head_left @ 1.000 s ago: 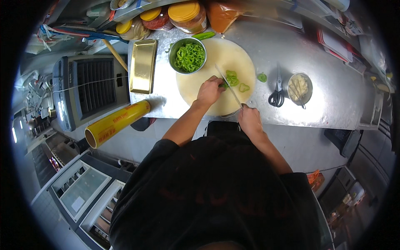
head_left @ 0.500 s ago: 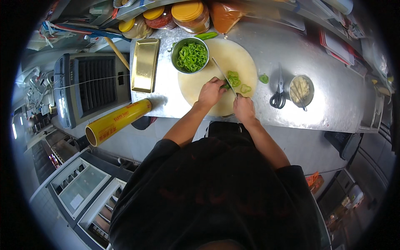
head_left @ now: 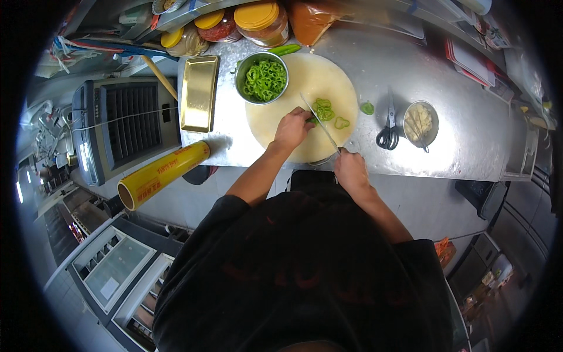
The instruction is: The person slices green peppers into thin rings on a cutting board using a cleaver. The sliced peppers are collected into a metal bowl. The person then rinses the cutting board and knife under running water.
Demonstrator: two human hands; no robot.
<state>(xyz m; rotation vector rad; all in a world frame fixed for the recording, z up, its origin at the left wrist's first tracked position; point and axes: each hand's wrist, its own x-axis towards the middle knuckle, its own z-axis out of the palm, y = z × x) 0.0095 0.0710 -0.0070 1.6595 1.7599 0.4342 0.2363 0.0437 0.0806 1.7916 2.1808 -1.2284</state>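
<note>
On round board [head_left: 305, 82], knife [head_left: 319, 124] w/ tip pointing up-left, handle in right hand [head_left: 350, 170].

A long yellow roll box [head_left: 163, 175] with red print lies well left of the left hand [head_left: 291, 128]. Three yellow-lidded jars [head_left: 226, 26] and an orange bag [head_left: 314, 16] stand beyond it.

Bright light falls from above onto the steel worktop [head_left: 446, 141], throwing white glare right of the scissors [head_left: 388, 126] and a soft shadow beside the yellow roll [head_left: 161, 175]. The near foreground is dim. Fisheye bending curves straight edges, a black rim circles the view, and details blur toward it.
</note>
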